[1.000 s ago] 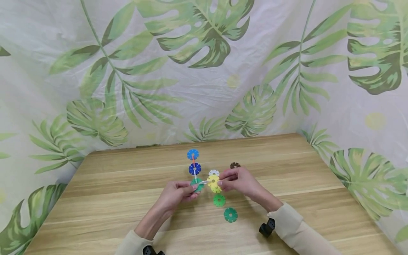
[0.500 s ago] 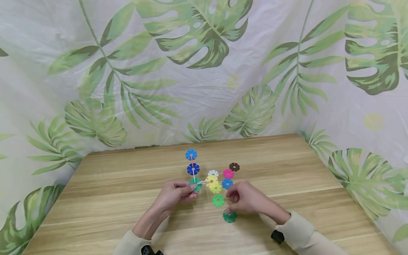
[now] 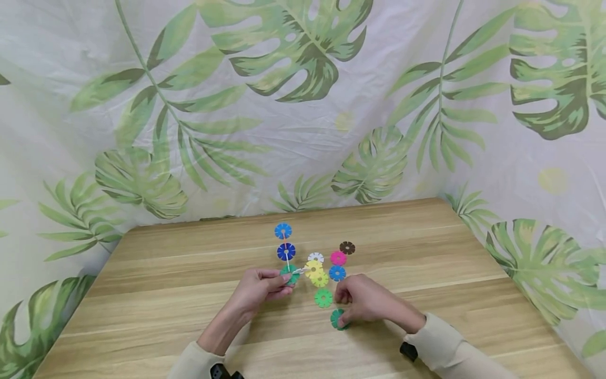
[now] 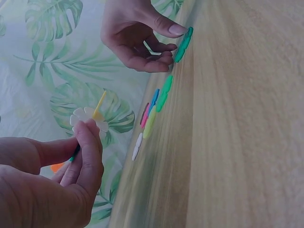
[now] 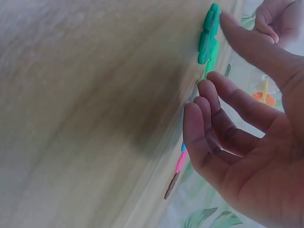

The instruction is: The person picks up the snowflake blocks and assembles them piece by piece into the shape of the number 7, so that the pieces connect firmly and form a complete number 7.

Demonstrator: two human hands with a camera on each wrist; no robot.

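Note:
My left hand (image 3: 259, 288) pinches a green notched disc (image 3: 286, 273) between thumb and fingers. That disc belongs to a joined chain, held above the table, with a dark blue disc (image 3: 286, 251), a light blue disc (image 3: 283, 230), edge-on linking discs and a yellow disc (image 3: 313, 269). On the right, my right hand (image 3: 364, 300) is low over the table, its thumb touching a dark green disc (image 3: 337, 319). In the right wrist view, the other fingers (image 5: 194, 126) curve loosely, apart from the dark green disc (image 5: 208, 38).
Loose discs lie on the wooden table (image 3: 165, 295): bright green (image 3: 323, 298), yellow-green (image 3: 320, 279), white (image 3: 315, 257), blue (image 3: 337, 273), pink (image 3: 338, 258) and brown (image 3: 347, 247). A leaf-print cloth (image 3: 303, 131) hangs behind the table.
My right hand has left the yellow disc of the chain and come down toward me to the dark green disc, uncovering the blue and pink discs. My left hand holds nearly still.

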